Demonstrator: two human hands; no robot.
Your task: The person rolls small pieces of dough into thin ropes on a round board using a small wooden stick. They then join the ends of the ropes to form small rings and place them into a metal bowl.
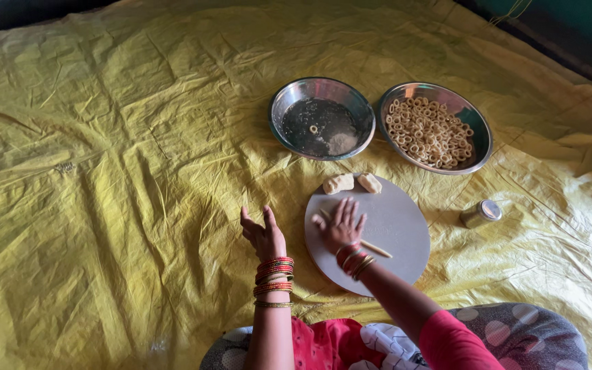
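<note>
Floor covered by crinkled yellow sheet (104, 171). Directly on it: two steel bowls (321, 118) (435, 127), round board (378, 233), small lidded tin (480, 213)

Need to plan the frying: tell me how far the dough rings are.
Done: the right steel bowl holds many shaped dough rings. In hand: the right hand rolls a dough rope on the round board. Left: two dough lumps at its far edge.

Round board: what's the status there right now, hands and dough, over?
Right hand flat on dough strip, on round board. Left hand open, off the board, empty. Two dough lumps at board's far edge. Nothing in the way.
</note>
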